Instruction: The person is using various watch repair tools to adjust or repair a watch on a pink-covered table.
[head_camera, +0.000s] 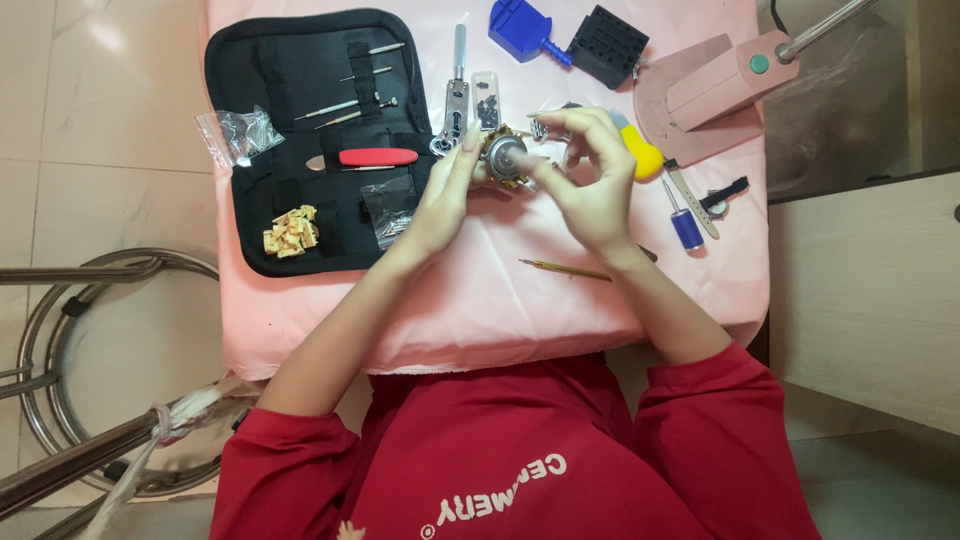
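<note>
Head view: a round metal watch case (505, 155) is pinched between left hand (445, 195) fingertips above the pink table cover (480, 300); right hand (590, 180) fingers are curled onto it. Slippage judged likely, grip being fingertip-only near scattered small tools.

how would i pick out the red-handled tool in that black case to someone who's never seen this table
Start at the open black fabric tool case lying on the left part of the pink cloth-covered table. Along its middle band, below the row of thin silver-tipped picks, lies the red-handled tool. It is the only bright red piece in the case, lying flat and pointing left to right, just left of the person's left hand.
</note>
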